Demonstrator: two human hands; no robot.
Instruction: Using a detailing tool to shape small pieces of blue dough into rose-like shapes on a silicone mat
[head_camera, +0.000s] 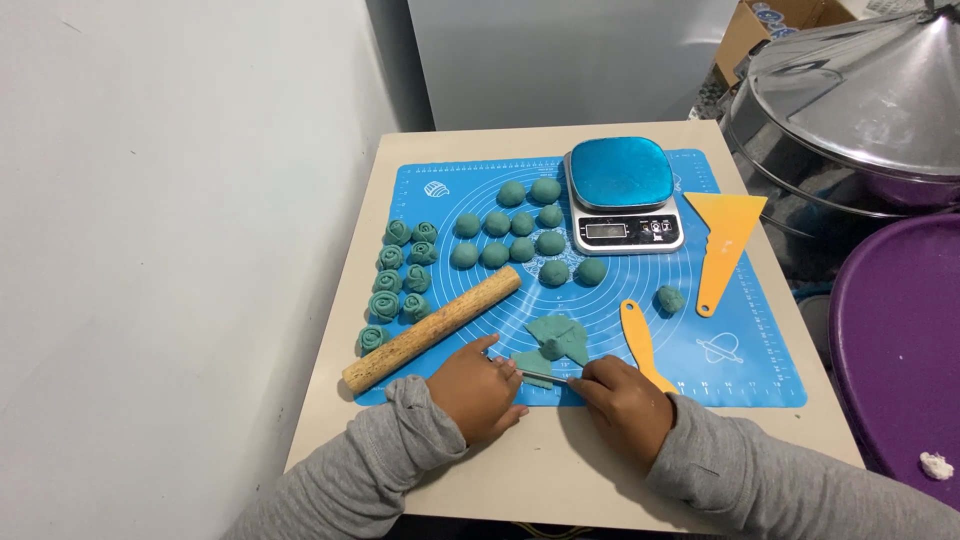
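Observation:
My left hand (474, 388) and my right hand (625, 402) rest at the near edge of a blue silicone mat (760, 350). Between them they hold a thin stick (541, 377) laid across overlapping flat pieces of teal dough (556, 340). The fingers of both hands pinch the stick's ends. A wooden rolling pin (432, 328) lies diagonally just left of my left hand. An orange plastic knife (640, 338) lies beside my right hand.
Several teal dough balls (522, 228) sit mid-mat, and one ball (669, 299) lies apart at the right. Rose-shaped dough pieces (403, 280) line the mat's left edge. A kitchen scale (622, 195), an orange scraper (722, 245), a metal lid (860, 90) and a purple tub (900, 340) are around.

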